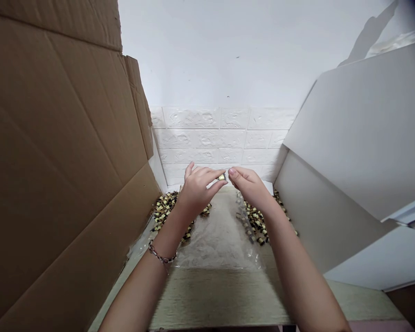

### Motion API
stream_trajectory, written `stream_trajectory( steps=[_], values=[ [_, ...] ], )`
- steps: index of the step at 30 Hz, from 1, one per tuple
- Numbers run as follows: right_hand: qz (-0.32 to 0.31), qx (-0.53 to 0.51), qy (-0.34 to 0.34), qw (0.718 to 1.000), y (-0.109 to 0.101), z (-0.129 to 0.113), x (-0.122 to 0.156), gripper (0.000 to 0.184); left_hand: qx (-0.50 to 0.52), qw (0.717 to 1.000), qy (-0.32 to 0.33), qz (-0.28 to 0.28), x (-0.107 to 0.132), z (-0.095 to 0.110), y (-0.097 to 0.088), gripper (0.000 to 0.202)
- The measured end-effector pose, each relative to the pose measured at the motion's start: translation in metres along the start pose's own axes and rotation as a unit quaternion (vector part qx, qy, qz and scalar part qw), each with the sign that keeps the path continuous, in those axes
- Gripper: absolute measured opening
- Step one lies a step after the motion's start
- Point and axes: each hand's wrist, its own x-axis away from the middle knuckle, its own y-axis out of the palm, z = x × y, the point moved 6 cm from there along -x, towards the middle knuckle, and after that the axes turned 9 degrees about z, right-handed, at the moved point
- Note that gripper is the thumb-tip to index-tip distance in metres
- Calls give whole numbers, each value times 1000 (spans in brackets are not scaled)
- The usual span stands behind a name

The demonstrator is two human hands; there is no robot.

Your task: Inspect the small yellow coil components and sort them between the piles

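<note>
My left hand (197,188) and my right hand (249,186) meet above the far middle of the table, fingertips pinched together on one small yellow-and-black part (222,177) held between them. A metal bracelet (161,256) circles my left wrist. Under my left hand lies a heap of several similar small parts (164,207). A second heap (257,221) spreads under my right wrist. Both heaps rest on a clear plastic sheet (217,240) that covers the pale table (221,295).
A tall brown cardboard panel (62,161) walls off the left side. A white board (359,138) slants along the right side, with a grey panel (314,207) below it. A white brick-pattern wall (221,138) closes the back.
</note>
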Motion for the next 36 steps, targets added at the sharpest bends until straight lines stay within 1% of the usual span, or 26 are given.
stream_trajectory(
  steps=[6, 13, 18, 21, 24, 26, 28, 30, 32, 34, 36],
  values=[
    [-9, -51, 34, 998, -2, 5, -1, 40, -5, 1000, -16, 2, 1, 1, -1, 23],
    [-39, -119, 66, 990, 1, 8, -2, 44, 11, 1000, -22, 6, 1, 2, -3, 23],
    [-46, -150, 73, 985, 1, 5, -1, 42, 71, 997, -38, -4, -1, 4, -3, 22],
    [-40, -164, 56, 984, 2, 2, -1, 41, 122, 991, -50, 5, -3, 5, -3, 23],
    [-23, -178, 53, 982, 5, 0, -1, 41, 176, 981, -77, 13, -3, 3, -1, 24],
    [-4, -186, 50, 981, 8, 1, -1, 41, 218, 970, -107, 22, -2, 0, 1, 24],
    [26, -179, 37, 983, 10, 0, -1, 41, 266, 952, -149, 33, -1, -4, 3, 25],
    [58, -165, 19, 984, 11, -1, 0, 41, 321, 925, -197, 43, 1, -9, 6, 26],
    [77, -156, 4, 985, 12, -2, 1, 40, 374, 895, -240, 46, 3, -12, 10, 26],
    [84, -150, -13, 985, 13, -6, 3, 38, 422, 866, -266, 48, 5, -15, 16, 25],
    [99, -116, -40, 987, 12, -11, 5, 36, 468, 836, -280, 51, 6, -15, 21, 24]
  ],
)
